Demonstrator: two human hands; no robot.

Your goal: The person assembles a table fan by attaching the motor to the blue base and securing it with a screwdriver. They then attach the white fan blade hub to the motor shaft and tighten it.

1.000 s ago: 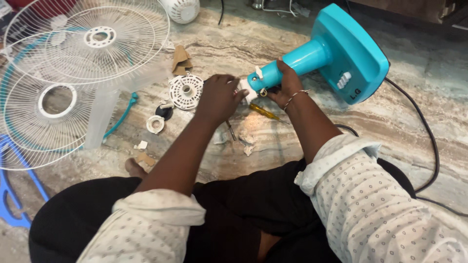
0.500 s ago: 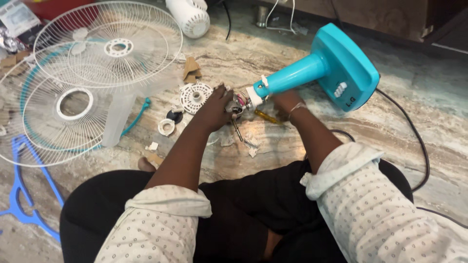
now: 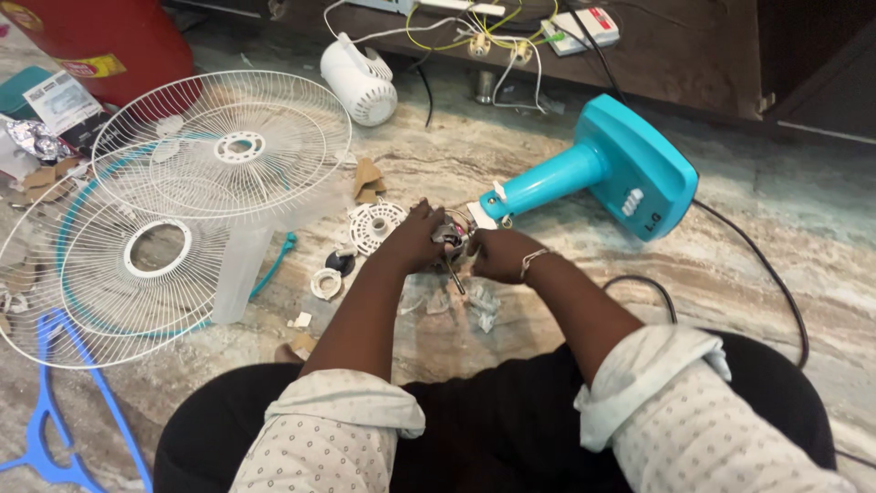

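**Fan in pieces on the floor — both hands working at the motor end**

The person is sitting on a marbled stone floor, looking down at a dismantled table fan. The left hand is curling over a small metal motor assembly, fingers closed down around it; the right hand is closing in from the other side, fingertips bunched against the same part. Whether either hand is pinching a screw or a wire, I cannot tell — the knuckles are hiding the contact. A thin dark shaft is sticking out below the two hands.

The motor assembly is lying just at the narrow end of the turquoise fan body, which is resting on its side with its black power cord trailing off across the floor.

Stage of the work, judged from the layout: disassembly is looking well advanced. Two white wire guards are lying stacked to the left, apart from the body, with a translucent blade on top of them. A white round vented cap, a small white ring and a black ring are sitting loose just beside the left hand. A white motor cover is lying farther off. Nothing is refitted to the body yet — the motor end is the part being handled now.

Clear plastic scraps are littering the floor near the knees.
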